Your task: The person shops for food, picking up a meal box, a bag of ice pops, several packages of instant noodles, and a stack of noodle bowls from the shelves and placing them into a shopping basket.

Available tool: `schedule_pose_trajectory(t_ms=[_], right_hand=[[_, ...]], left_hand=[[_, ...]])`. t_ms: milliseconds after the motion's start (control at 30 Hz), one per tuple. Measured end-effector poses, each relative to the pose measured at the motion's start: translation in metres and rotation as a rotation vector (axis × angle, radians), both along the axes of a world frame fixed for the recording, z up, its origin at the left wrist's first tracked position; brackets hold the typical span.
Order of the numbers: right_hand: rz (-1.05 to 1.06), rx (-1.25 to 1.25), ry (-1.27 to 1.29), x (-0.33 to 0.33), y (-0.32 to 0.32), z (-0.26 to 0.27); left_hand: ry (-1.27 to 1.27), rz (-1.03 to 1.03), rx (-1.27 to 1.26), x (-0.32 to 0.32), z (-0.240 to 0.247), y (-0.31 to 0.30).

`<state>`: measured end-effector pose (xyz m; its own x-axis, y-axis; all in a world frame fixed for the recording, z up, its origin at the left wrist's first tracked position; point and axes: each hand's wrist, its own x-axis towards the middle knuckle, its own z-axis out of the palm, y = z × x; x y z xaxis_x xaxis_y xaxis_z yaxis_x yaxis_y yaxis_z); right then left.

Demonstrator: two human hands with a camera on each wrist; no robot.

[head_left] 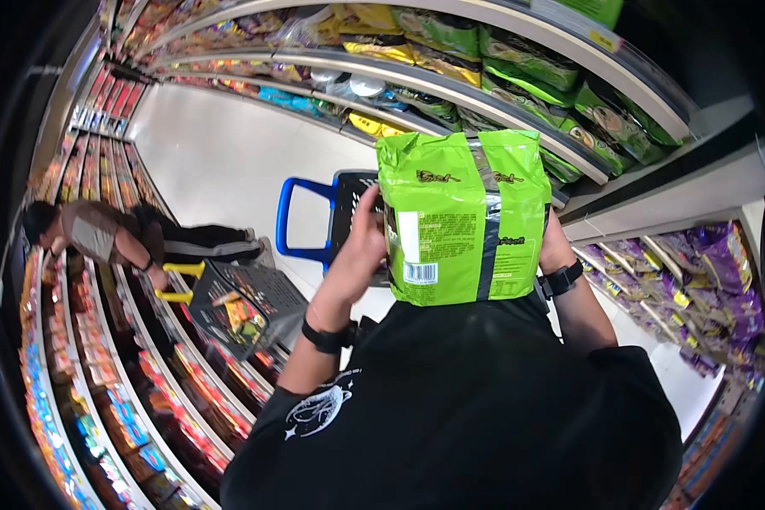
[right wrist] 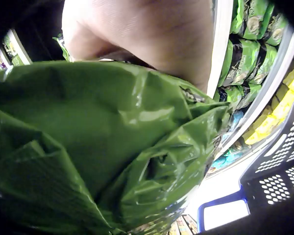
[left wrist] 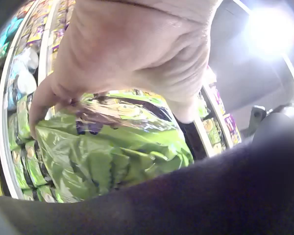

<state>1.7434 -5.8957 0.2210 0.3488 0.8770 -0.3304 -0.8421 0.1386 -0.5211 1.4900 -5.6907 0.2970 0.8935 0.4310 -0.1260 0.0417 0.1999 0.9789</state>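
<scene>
A bright green plastic multipack bag (head_left: 446, 191), with a dark band down it, a block of small print and a barcode, is held up in front of the person's chest. The left hand (head_left: 361, 246) grips its left side, the thumb upright along the edge. On the opposite side the right hand (head_left: 556, 245) holds the bag, its fingers mostly hidden behind it. In the left wrist view the left hand (left wrist: 132, 49) spans the crinkled bag (left wrist: 122, 159) with thumb and fingers spread around it. The right wrist view has the right hand (right wrist: 142, 36) against the bag's green end (right wrist: 88, 122).
Behind the bag a black shopping basket (head_left: 354, 189) with a blue handle (head_left: 283, 219) stands on the pale floor (head_left: 204, 127). Shelves of green packs (head_left: 527, 59) run ahead; purple packs (head_left: 722, 255) sit at right. At left, another person (head_left: 102, 234) holds a yellow-handled basket (head_left: 238, 297).
</scene>
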Motion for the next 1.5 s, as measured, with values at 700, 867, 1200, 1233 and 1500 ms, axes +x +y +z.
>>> schedule_pose_trajectory(t_ms=[700, 867, 1200, 1233, 1500], right_hand=[[0.315, 0.124, -0.989, -0.009, 0.118, 0.122], [0.698, -0.090, -1.982, -0.053, 0.146, 0.133], [0.928, -0.215, -1.488, -0.095, 0.176, 0.036], [0.925, -0.281, -1.420, -0.098, 0.177, 0.024], [0.972, -0.331, -1.763, -0.089, 0.184, -0.105]], left_hand=[[-0.277, 0.359, 0.645, -0.019, 0.004, 0.064], [-0.347, 0.295, 0.823, -0.038, -0.012, 0.092], [-0.082, 0.278, 0.698, -0.078, -0.095, 0.136], [0.012, 0.446, 0.971, -0.086, -0.099, 0.150], [0.876, 0.603, 0.919, -0.142, -0.152, 0.239]])
